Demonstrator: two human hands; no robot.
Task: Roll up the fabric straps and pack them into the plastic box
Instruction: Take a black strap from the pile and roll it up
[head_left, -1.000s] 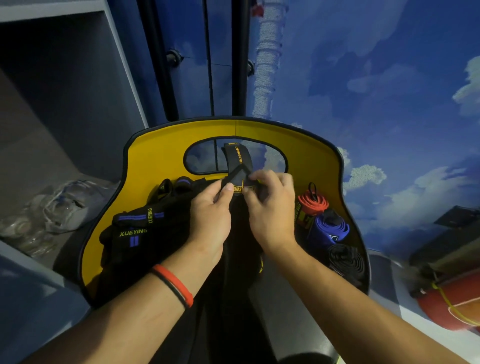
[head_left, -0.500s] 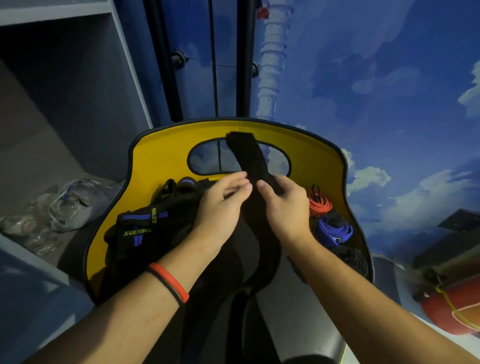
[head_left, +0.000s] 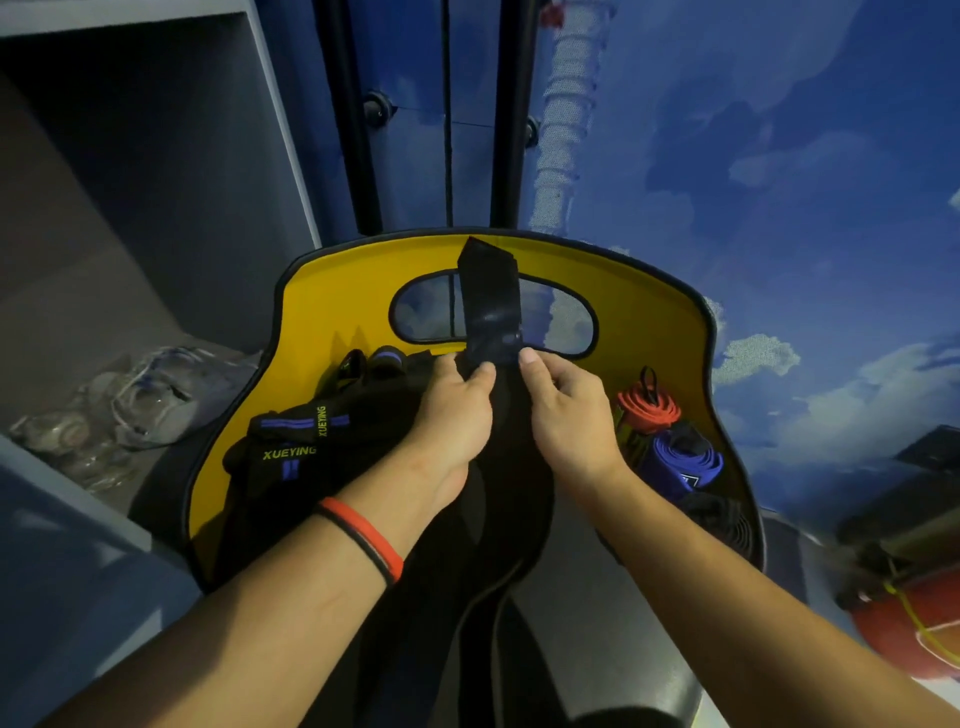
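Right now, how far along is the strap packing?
Done: red roll, blue roll, black roll on the yellow seat. In hand: left hand and right hand pinch an unrolled black strap. Left: XUEYING straps, then boxing; no box shows.

I am seeing the XUEYING strap pile (head_left: 291, 452) crowding the left of the yellow chair (head_left: 332, 312), a red roll (head_left: 649, 410), blue roll (head_left: 680, 460) and black roll (head_left: 722, 514) lining its right edge, and a black strap (head_left: 491, 291) crossing the cut-out (head_left: 563, 327). The grey seat (head_left: 576, 597) is lying bare nearest me.
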